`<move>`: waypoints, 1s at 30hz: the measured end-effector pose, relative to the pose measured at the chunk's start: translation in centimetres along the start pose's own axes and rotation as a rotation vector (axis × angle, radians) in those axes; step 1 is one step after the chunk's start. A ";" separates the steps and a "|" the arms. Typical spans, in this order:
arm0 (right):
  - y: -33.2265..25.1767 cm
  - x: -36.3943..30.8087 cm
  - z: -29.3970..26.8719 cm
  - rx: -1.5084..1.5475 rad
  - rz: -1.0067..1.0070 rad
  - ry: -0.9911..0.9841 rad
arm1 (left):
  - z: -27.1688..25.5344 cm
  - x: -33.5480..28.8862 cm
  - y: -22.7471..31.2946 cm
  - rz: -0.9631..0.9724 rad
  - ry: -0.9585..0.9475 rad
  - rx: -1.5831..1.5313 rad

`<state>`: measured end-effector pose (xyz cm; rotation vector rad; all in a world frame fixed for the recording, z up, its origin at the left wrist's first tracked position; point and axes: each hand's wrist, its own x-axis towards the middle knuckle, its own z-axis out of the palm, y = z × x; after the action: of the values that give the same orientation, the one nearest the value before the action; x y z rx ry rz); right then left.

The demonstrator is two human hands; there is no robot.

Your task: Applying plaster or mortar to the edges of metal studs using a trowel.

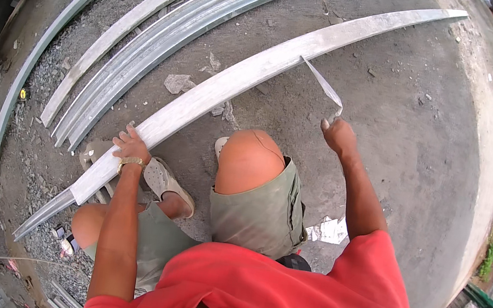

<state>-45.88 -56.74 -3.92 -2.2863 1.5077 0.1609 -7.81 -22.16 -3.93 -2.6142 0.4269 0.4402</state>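
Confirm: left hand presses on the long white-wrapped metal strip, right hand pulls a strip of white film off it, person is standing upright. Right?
Not quite. The head view shows the person crouching with bent knees, not standing. The rest holds: the left hand rests on the long white-wrapped metal strip, and the right hand pulls a strip of white film off it.

Left hand (131, 146) on long pale metal strip (259, 70) — right hand (340, 135) gripping peeled film (323, 87)

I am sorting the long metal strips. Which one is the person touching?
The pale strip nearest the knees: the left hand presses it and the right hand peels film off it. The others lie untouched farther away.
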 end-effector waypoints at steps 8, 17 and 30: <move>-4.7 -3.5 2.9 -0.088 -0.089 -0.168 | -5.6 -2.2 1.6 0.282 0.038 0.068; 0.8 1.1 -1.2 0.373 0.303 0.119 | -5.7 0.6 7.9 0.722 0.232 -0.199; -7.2 -9.7 1.0 0.418 0.027 0.102 | 1.0 -3.3 -6.3 0.608 0.163 -0.147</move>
<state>-43.27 -45.56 0.07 -1.9643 1.4595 -0.2454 -8.70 -15.59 -1.21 -2.6294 1.3012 0.4601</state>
